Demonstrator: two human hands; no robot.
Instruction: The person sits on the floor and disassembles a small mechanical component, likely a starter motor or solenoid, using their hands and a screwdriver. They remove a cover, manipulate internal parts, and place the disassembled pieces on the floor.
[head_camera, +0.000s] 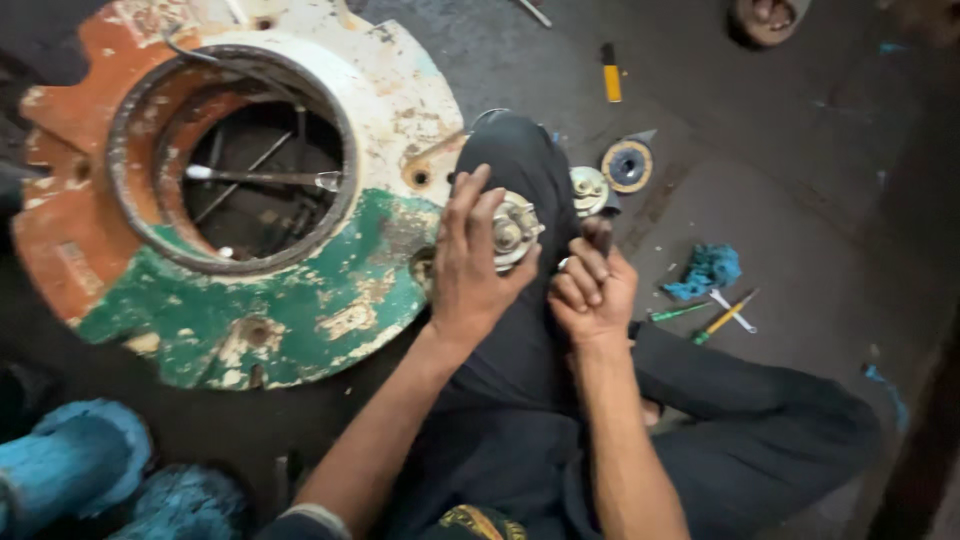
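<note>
Left hand (470, 270) clasps round metal fitting (512, 232) on knee; right hand (592, 290), fingers curled tight on a small tool (mostly hidden), just beside fitting.

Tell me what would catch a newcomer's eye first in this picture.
The big round metal casting, its paint flaking in orange, white and green, fills the left side of the floor, with a wide rusty opening. At centre, the left hand grips a small round metal part on the person's knee, while the right hand is closed in a fist beside it. Right of the leg lie a blue rag and small screwdrivers.
</note>
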